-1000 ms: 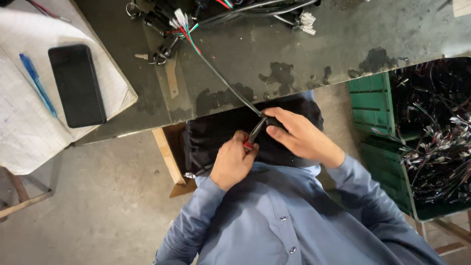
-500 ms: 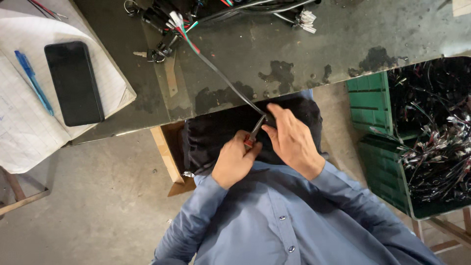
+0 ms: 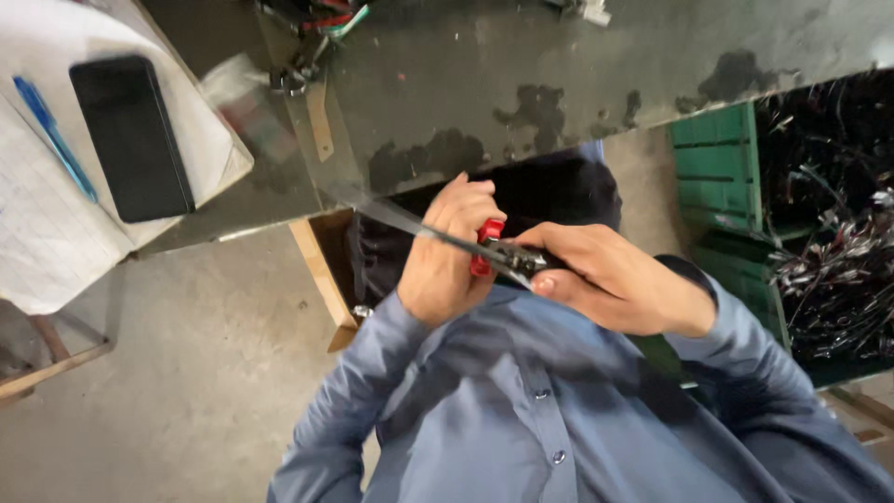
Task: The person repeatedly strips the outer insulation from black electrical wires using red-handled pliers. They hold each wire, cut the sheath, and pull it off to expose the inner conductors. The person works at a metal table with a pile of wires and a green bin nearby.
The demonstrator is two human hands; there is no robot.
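— Both hands have risen closer since a moment ago, haven't they?
— Yes. Left hand [image 3: 447, 261] is clenched around the red-handled tool [image 3: 484, 246]; right hand [image 3: 610, 279] pinches the dark cable [image 3: 410, 222], just beside it.
— Farther off?
— Cable runs up over the worn table [image 3: 577, 74]; phone [image 3: 130, 135] lies on paper [image 3: 37, 233], green crate [image 3: 722, 177] at right

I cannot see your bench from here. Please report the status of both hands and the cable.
Left hand shut on red-handled tool. Right hand pinches thin dark cable at the tool. Cable runs taut to dark worn workbench. Nothing blocking.
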